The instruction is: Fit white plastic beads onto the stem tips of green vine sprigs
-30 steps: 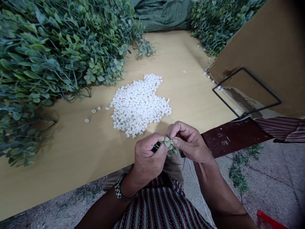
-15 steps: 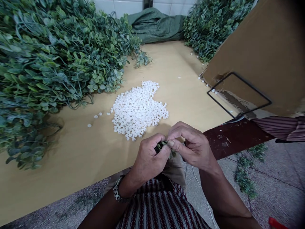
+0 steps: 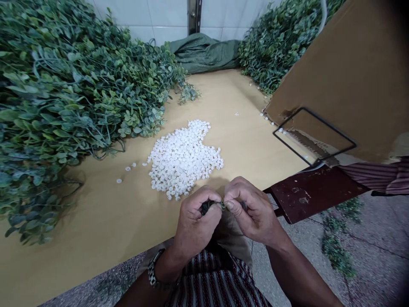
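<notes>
At the near edge of a tan wooden worktable point(image 3: 105, 221), a person's left hand point(image 3: 194, 224) and right hand point(image 3: 252, 209) meet fingertip to fingertip, both pinched tight on a small green artificial leaf sprig point(image 3: 213, 206) that shows only as a dark sliver between them; whatever else the fingers may enclose is hidden. A metal-link wristwatch point(image 3: 152, 273) sits on the left wrist, above a striped maroon garment point(image 3: 214, 281). Just beyond the hands lies a flat heap of small white plastic discs point(image 3: 183, 160), with a few strays to its left. Masses of green artificial foliage point(image 3: 64, 102) bank the table's left side and far right corner, a folded green cloth point(image 3: 204, 51) between them. A tilted brown cardboard panel point(image 3: 348, 81) with a thin black wire frame point(image 3: 315, 136) stands at right, over a dark red metal bracket point(image 3: 306, 194).
</notes>
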Demonstrator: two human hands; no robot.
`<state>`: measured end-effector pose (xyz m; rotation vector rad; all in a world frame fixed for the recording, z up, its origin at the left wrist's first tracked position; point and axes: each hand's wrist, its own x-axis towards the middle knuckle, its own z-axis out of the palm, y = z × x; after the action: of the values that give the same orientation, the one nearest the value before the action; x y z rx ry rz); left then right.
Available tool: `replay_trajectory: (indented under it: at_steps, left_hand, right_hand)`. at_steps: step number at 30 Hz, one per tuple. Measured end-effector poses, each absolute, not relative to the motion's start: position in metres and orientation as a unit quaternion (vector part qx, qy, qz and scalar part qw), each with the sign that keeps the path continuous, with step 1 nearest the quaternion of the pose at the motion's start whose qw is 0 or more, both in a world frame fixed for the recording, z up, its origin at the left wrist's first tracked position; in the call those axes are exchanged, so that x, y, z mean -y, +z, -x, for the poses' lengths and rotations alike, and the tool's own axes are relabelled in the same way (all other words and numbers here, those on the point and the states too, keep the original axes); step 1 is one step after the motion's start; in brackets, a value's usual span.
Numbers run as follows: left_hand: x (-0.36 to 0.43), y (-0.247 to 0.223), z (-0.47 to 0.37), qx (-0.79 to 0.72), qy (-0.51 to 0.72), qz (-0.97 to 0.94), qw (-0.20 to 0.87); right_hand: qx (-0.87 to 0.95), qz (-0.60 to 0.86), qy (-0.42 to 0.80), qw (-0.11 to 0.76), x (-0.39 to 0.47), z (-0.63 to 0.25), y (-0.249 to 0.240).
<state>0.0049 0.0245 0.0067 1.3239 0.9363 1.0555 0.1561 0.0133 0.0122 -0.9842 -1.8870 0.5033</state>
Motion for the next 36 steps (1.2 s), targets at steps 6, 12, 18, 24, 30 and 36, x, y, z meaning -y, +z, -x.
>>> replay_trajectory:
  at_steps: [6, 12, 18, 24, 30, 36]
  left_hand:
    - [-0.024, -0.002, -0.007, -0.399, 0.487, -0.453, 0.632]
    - [-0.024, -0.003, -0.008, -0.434, 0.485, -0.405, 0.642]
    - [-0.021, -0.001, -0.003, -0.430, 0.473, -0.451, 0.623]
    - [-0.022, -0.001, -0.003, -0.387, 0.485, -0.466, 0.630]
    - [-0.023, -0.001, -0.008, -0.410, 0.495, -0.478, 0.599]
    - [-0.023, 0.003, -0.011, -0.429, 0.486, -0.488, 0.585]
  right_hand:
    - [0.767, 0.424, 0.189, 0.443, -0.047, -0.171, 0.011]
    - [0.807, 0.514, 0.012, 0.290, -0.079, -0.174, -0.004]
    - [0.808, 0.530, -0.042, 0.255, -0.075, -0.170, -0.005]
    - [0.730, 0.503, 0.167, 0.432, -0.055, -0.171, 0.002]
    - [0.565, 0.462, 0.430, 0.532, -0.031, -0.164, 0.001]
    - [0.485, 0.423, 0.520, 0.562, -0.021, -0.153, -0.011]
